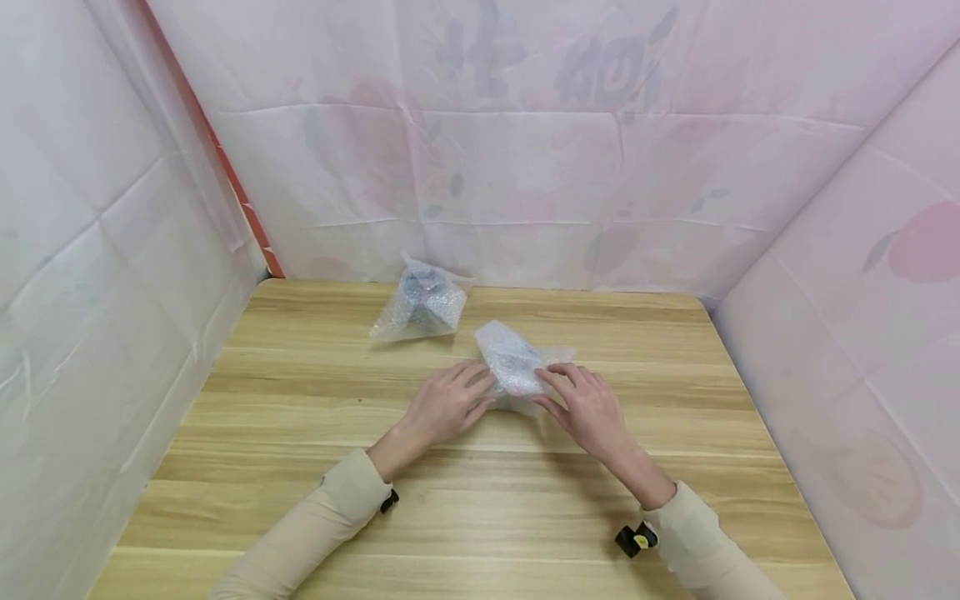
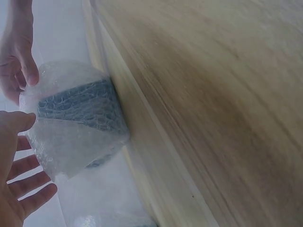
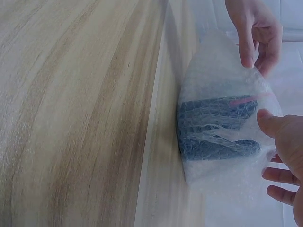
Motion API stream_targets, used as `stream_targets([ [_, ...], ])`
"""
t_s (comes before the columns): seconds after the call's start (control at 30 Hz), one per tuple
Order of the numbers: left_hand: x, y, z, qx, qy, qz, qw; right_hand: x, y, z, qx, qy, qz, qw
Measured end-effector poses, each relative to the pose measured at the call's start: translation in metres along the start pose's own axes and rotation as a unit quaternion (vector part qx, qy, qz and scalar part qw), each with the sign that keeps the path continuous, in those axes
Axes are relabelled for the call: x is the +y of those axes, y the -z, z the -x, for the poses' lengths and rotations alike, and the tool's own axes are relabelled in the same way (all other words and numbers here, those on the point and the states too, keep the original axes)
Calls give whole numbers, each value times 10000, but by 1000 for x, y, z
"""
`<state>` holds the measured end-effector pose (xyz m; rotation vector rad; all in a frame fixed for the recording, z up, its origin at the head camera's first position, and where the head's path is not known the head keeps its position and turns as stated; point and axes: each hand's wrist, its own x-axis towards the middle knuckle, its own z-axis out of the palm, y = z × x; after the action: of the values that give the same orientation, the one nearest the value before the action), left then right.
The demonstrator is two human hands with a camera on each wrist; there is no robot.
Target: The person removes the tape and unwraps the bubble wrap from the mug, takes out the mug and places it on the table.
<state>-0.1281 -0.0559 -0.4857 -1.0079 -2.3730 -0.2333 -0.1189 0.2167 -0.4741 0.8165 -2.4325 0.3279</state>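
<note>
A packet of clear bubble wrap (image 1: pixel 513 358) around a dark blue-grey, block-like object stands low on the wooden table between both hands. From the left, my left hand (image 1: pixel 450 402) holds the wrap's edge, its thumb (image 2: pixel 22 121) on the film and the other fingers spread at the far side. Opposite it, my right hand (image 1: pixel 587 408) pinches the wrap, with the thumb (image 3: pixel 268 122) on the near face and the index finger partly hidden behind the film. The dark block (image 3: pixel 218 127) shows through the bubbles, with a thin pink-red strip (image 3: pixel 244 100) on it.
Another bubble-wrapped packet (image 1: pixel 422 304) with a dark content sits behind and to the left, near the table's back edge. Pale printed cloth (image 1: pixel 480 167) hangs around the back and sides of the wooden table (image 1: pixel 480 517). Both sleeves carry small black devices at the cuffs.
</note>
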Motion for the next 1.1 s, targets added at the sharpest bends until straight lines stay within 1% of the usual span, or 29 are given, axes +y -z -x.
stream_targets([
  [0.13, 2, 1, 0, 30, -47, 0, 10000, 1, 0, -1, -85, -83, -105, 9999],
  [0.37, 4, 0, 0, 84, -132, -18, 9999, 6, 0, -3, -194, -265, -544, 9980],
  [0.57, 6, -1, -2, 178, -228, -41, 9996, 10, 0, -3, -338, -402, -642, 9966],
  [0.67, 8, -1, -3, 204, -245, -60, 9995, 10, 1, -4, -394, -483, -780, 9950],
  [0.87, 12, 2, -6, 129, -201, 51, 9997, 12, 4, -7, -429, -554, -1047, 9920],
  [1.1, 15, 0, -8, -34, -142, 4, 9999, 13, 7, -8, -568, -642, -1087, 9904],
])
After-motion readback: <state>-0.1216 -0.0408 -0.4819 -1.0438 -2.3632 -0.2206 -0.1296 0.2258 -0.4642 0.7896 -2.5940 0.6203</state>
